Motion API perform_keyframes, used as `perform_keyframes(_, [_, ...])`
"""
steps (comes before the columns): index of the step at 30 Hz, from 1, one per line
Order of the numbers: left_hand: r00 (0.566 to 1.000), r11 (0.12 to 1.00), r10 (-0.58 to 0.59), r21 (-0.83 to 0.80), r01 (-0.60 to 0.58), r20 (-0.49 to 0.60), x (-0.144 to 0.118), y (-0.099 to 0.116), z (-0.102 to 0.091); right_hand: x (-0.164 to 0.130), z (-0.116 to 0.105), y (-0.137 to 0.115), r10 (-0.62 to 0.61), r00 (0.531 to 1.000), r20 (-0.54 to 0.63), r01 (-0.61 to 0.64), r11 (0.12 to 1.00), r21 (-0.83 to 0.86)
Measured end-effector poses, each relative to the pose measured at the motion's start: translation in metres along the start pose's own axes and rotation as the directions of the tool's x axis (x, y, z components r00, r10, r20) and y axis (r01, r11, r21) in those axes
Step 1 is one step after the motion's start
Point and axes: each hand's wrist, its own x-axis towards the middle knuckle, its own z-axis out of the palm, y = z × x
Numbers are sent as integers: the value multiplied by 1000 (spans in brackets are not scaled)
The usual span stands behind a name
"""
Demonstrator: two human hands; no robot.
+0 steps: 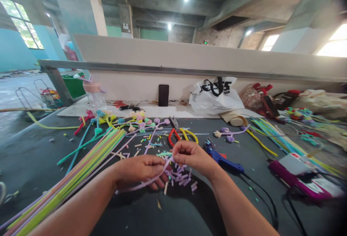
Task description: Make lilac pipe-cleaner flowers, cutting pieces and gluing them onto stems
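Observation:
My right hand [192,155] pinches the end of a light purple pipe cleaner [148,182] between thumb and fingertips. From there the pipe cleaner bends down to the left, across my left hand [145,171]. The left fingers are loosely stretched and apart, and the strip runs over them without a visible grip. Below and between the hands lies a heap of short purple cut pieces [183,176]. Just beyond my right hand are red-handled pliers [171,137] and yellow-handled pliers [193,134], their jaws partly overlapping.
A bundle of coloured pipe cleaners [89,167] lies at left. Finished pipe-cleaner flowers [141,120] are spread behind the hands. To the right are a blue glue gun [226,162] with its cord and a purple-and-white box [300,181]. A phone [163,95] and white bag [217,97] stand at the back.

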Motion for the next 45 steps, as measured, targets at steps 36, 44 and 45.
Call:
perform_keyframes(36, [975, 845, -20, -525, -102, -221, 25, -27, 10, -65, -61, -48, -147, 788, -598, -353, 688, -634])
perform_keyframes(44, [971, 863, 23, -486, -139, -237, 22, -25, 12, -82, -72, 21, 54, 765, -642, -641, 165, -749])
perform_keyframes(45, [970, 862, 30, -485, -147, -241, 21, -25, 12, -80, -72, 21, 44, 761, -648, -645, 158, -747])
